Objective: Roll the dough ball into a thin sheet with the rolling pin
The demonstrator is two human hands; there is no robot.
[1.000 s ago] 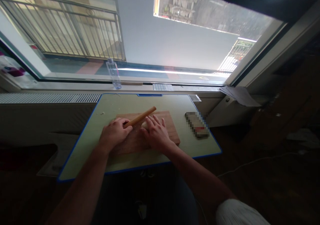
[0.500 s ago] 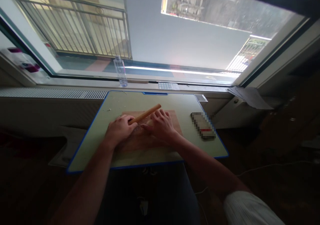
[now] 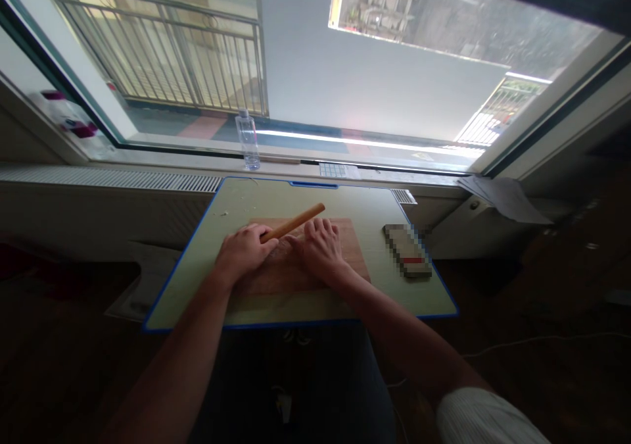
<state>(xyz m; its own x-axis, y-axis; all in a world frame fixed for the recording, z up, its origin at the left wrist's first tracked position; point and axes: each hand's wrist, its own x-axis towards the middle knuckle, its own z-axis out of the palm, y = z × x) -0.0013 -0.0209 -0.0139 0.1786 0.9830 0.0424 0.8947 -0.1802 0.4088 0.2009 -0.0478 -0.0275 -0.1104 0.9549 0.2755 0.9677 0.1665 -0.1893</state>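
A wooden rolling pin (image 3: 300, 220) slants up and to the right over a wooden cutting board (image 3: 355, 253). My left hand (image 3: 245, 250) is closed around its lower left end. Beside the pin, my right hand (image 3: 321, 243) is low over the board with its fingers curled downward; whatever is beneath them is hidden by the hand. A pale, flour-like smear (image 3: 283, 246) shows on the board between my two hands. The board lies on a small pale green table (image 3: 296, 306) with a blue edge.
A pixelated phone-like object (image 3: 408, 252) lies at the table's right. Small white crumbs (image 3: 224, 214) dot its upper left. Behind it, a clear plastic bottle (image 3: 248, 141) and a white gridded item (image 3: 335, 170) are on the windowsill. Papers (image 3: 500, 197) lie to the right.
The whole view has shifted slightly, so things appear a little farther right. My right hand's fingers lie lower and flatter over the board; the left keeps its hold on the rolling pin.
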